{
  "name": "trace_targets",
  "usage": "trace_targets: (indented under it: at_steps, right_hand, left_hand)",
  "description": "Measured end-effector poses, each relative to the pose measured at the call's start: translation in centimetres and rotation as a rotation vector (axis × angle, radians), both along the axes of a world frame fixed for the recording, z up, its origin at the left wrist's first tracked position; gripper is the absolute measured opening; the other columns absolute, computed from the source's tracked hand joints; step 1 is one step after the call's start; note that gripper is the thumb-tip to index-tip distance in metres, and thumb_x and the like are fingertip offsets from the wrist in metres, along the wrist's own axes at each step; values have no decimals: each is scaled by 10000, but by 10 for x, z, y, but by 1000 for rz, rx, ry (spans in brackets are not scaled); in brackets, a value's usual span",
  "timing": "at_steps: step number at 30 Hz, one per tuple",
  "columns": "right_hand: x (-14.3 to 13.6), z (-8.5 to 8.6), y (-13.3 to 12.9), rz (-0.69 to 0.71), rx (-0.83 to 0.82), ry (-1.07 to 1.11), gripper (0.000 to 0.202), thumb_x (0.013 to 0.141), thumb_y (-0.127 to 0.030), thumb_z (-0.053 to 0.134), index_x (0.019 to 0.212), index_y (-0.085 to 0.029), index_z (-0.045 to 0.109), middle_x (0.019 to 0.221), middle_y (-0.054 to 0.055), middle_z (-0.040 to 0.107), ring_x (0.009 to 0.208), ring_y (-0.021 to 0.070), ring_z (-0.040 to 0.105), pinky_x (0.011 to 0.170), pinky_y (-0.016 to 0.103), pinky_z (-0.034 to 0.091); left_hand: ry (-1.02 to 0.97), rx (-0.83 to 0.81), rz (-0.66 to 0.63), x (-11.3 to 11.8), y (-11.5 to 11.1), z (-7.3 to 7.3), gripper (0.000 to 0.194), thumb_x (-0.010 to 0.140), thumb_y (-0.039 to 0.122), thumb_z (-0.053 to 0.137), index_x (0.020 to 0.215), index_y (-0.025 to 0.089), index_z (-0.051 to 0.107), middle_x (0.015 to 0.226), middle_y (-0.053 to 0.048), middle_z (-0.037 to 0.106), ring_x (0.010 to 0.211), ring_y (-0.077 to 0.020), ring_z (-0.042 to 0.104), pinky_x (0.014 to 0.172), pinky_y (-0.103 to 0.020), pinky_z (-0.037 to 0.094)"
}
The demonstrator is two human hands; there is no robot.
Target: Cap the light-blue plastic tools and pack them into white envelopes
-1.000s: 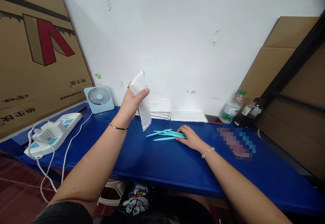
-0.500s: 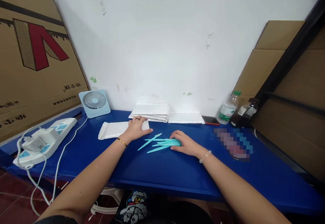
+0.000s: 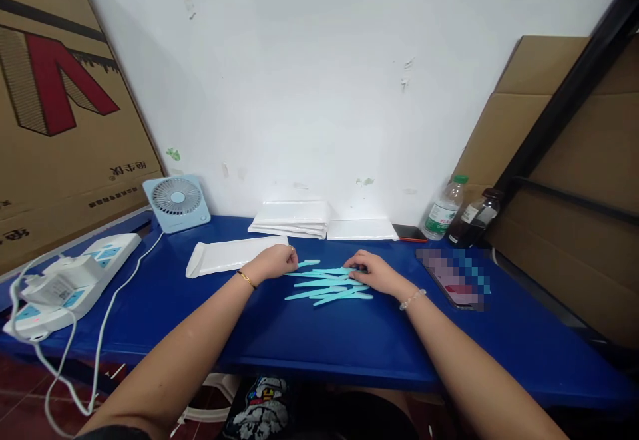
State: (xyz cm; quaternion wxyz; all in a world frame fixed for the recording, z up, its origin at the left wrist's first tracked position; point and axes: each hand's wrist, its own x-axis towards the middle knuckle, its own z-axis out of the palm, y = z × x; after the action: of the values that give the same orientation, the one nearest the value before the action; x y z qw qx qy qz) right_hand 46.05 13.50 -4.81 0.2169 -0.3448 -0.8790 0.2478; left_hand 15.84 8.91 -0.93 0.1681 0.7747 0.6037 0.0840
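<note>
Several slim turquoise eyebrow razors lie in a loose, overlapping spread on the blue table, most of them pointing sideways. My left hand pinches the end of one razor at the far left of the spread. At the opposite side, the curled fingers of my right hand close on the right ends of the upper razors; exactly how many they grip is hidden. A white padded envelope lies flat just behind my left hand.
White envelopes are stacked against the wall, with a flat white packet alongside. A fan and a power strip with cords stand left. To the right are two bottles and a partly blurred phone.
The razors have gone from a bunch under my right hand to a wider spread. My left hand has left the envelope, moved right and down, and taken hold of a razor.
</note>
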Motion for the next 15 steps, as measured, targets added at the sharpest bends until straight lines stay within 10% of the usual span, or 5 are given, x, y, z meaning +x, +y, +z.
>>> trace_targets:
  at_steps: [6, 15]
  right_hand:
    - [-14, 1, -7, 67, -42, 53, 232, 802, -376, 614, 966, -234, 697, 930, 49, 603, 758, 153, 563, 659, 265, 447]
    - [-29, 7, 24, -132, -58, 62, 281, 801, -439, 579, 783, -178, 684, 652, 3, 617, 589, 122, 506, 552, 239, 365]
  left_hand:
    - [-326, -24, -51, 1, 25, 7, 203, 731, 339, 534, 798, 167, 619, 676, -9, 637, 640, -146, 588, 582, -221, 420]
    - [-332, 94, -124, 60, 51, -32, 203, 790, 344, 522, 843, 187, 639, 760, -10, 652, 686, -139, 578, 594, -222, 409]
